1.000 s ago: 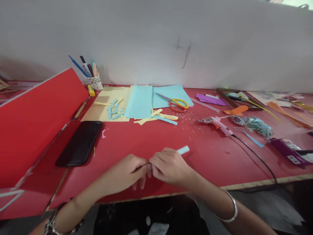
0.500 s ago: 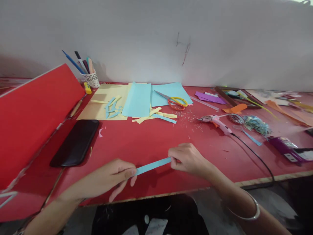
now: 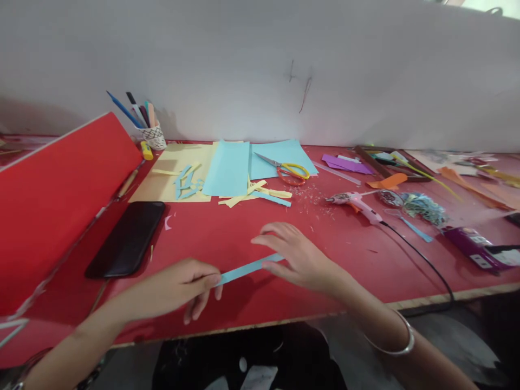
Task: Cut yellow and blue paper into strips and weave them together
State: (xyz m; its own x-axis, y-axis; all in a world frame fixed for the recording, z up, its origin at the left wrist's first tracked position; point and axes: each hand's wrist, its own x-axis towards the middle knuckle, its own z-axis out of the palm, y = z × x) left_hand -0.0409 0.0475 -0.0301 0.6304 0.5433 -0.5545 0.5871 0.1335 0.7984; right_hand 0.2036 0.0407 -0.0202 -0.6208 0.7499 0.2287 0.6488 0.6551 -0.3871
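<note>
A narrow light-blue paper strip stretches between my hands above the front of the red table. My left hand pinches its left end between thumb and fingers. At the other end, my right hand has its thumb and fingers spread apart around the strip, with the thumb in front of it. Whether the right thumb touches the paper I cannot tell. Behind them lie scissors with yellow and red handles, on blue paper sheets, with loose yellow and blue strips in front.
A black phone lies left, beside a slanted red board. A cup of pens stands at the back. To the right are a pink glue gun with a cord, a fringed paper bundle and a purple box.
My right hand has opened from its pinch on the strip's right end, its fingers now spread. My left hand keeps its grip and has shifted slightly left.
</note>
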